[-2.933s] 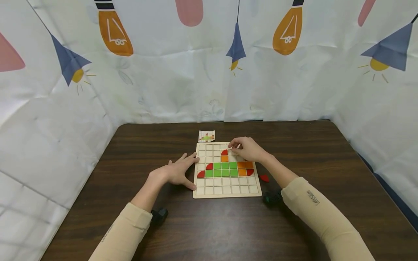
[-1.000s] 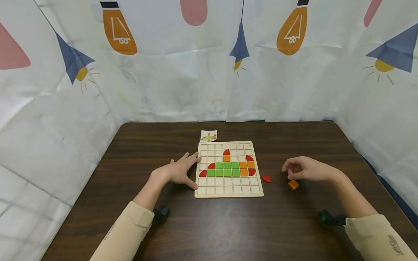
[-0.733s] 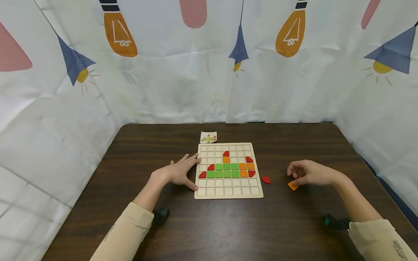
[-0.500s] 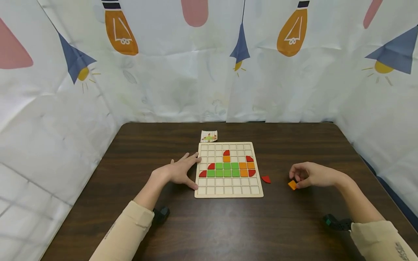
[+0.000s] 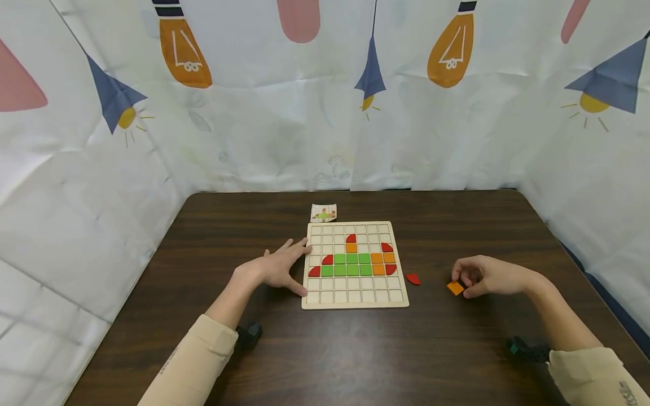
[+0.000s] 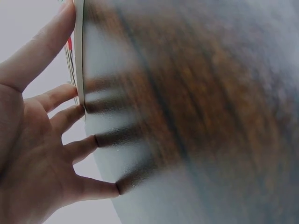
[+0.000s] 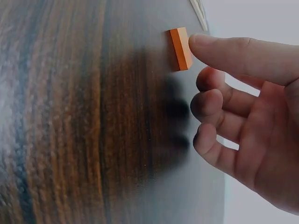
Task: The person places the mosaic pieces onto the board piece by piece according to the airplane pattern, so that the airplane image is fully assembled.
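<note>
A square wooden grid board [image 5: 355,298] lies on the table with green, orange and red tiles set in its cells. My left hand [image 5: 276,267] rests spread at its left edge, fingers straight, thumb and fingertips touching the rim; the left wrist view shows the same hand [image 6: 39,154]. To the board's right, my right hand [image 5: 492,276] pinches an orange square tile [image 5: 455,288] on the table. In the right wrist view the thumb meets the side of this tile [image 7: 180,49], the other visible fingers are curled, and the index fingertip is hidden behind the thumb.
A red quarter-round tile [image 5: 413,279] lies loose between the board and my right hand. A small pattern card [image 5: 324,213] lies behind the board. The dark wooden table [image 5: 345,361] is bordered by a printed white curtain [image 5: 284,135].
My right hand has left the board, where a red quarter-round tile now sits at upper right, and moved right to the orange tile, closing thumb and finger on it. My left hand has stayed put.
</note>
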{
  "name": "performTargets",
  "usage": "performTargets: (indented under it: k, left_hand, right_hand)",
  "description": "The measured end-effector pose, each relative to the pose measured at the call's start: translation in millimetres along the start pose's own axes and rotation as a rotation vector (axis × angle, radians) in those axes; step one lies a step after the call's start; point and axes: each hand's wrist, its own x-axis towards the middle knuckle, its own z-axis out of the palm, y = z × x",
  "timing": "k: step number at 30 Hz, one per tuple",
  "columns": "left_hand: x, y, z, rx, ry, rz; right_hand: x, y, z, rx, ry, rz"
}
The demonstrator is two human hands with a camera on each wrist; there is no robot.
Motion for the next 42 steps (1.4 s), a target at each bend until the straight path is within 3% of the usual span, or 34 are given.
performTargets:
  k: [14,22,31,42]
  left_hand:
    - [-0.5,-0.8,0.3,-0.003,0.006,-0.002]
    - [0.0,-1.1,0.9,0.002,0.002,-0.001]
    - [-0.1,-1.6,0.8,-0.001,0.001,0.002]
    - [0.2,-0.5,0.1,0.005,0.001,-0.007]
  right_hand:
    - [0.4,1.1,1.1,-0.026,-0.029,-0.015]
    - [0.8,1.6,4.3,-0.044,0.024,-0.017]
    - [2.0,1.1,5.1,-0.097,0.066,0.050]
    - [0.3,5.8,8.3,-0.089,0.100,0.023]
